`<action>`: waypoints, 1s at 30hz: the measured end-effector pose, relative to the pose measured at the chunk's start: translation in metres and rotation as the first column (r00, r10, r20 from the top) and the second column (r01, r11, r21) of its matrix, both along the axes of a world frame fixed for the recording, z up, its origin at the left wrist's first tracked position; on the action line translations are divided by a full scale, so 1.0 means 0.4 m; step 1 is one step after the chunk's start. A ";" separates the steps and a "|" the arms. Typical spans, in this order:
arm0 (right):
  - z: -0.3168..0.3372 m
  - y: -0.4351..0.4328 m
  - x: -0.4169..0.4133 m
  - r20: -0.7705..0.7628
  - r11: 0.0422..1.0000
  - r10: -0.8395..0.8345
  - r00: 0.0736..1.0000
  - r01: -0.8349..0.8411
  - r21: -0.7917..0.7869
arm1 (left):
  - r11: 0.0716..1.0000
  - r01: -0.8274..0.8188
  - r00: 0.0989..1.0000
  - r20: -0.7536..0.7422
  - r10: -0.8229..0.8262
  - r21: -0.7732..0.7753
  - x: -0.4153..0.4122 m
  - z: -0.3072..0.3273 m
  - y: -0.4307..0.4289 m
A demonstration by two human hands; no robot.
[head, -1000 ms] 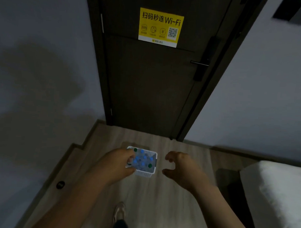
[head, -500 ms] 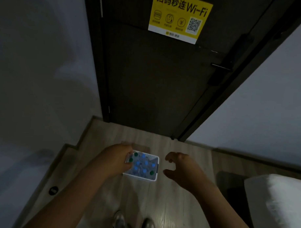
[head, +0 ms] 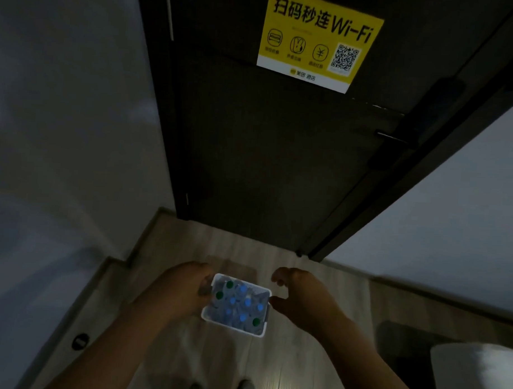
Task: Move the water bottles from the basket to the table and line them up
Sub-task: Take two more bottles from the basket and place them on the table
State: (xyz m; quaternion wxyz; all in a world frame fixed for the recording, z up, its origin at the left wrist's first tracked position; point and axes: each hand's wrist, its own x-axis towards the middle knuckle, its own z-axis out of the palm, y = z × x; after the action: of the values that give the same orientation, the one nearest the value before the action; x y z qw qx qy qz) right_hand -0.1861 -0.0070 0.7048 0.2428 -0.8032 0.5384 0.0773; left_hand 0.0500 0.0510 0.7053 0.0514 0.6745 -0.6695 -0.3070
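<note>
Reaching down in the head view, both bare forearms stretch forward to one white basket (head: 233, 327), which sits before the dark door (head: 265, 165); whether it rests on the wooden floor (head: 218, 245) is unclear. The left hand (head: 185, 290) is at the basket's left rim, fingers curled over it in a grip. The right hand (head: 301, 297) is a wide C just beside the right rim, thumb and fingers apart, holding nothing. The water bottles (head: 247, 302) stand upright inside the basket. Nine caps show, six blue and three green. One yellow Wi-Fi sticker (head: 318, 42) is on the door.
</note>
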 end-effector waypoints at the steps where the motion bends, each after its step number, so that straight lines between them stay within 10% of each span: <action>1: -0.014 -0.021 -0.004 -0.005 1.000 0.011 1.000 -0.011 0.006 | 1.000 -0.002 1.000 -0.004 0.002 -0.010 -0.005 -0.015 -0.016; 17: -0.570 -0.241 0.008 -0.024 0.981 0.134 0.991 -0.129 0.148 | 0.998 -0.057 0.997 0.058 0.055 0.030 -0.028 -0.613 -0.133; 23: -0.853 -0.293 0.022 0.000 0.972 0.148 0.989 -0.145 0.183 | 0.957 0.090 0.996 0.036 -0.083 -0.277 -0.023 -0.883 -0.150; 30: -1.200 -0.346 0.062 0.063 0.977 0.138 0.988 -0.146 0.157 | 0.997 -0.047 0.996 0.078 0.042 0.056 -0.012 -1.263 -0.221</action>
State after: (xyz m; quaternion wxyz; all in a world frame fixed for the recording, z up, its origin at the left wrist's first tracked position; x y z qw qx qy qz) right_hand -0.1613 -0.1455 0.2246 0.3147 -0.8192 0.4651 0.1167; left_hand 0.0453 -0.0375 0.1999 0.0128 0.7017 -0.6466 -0.2988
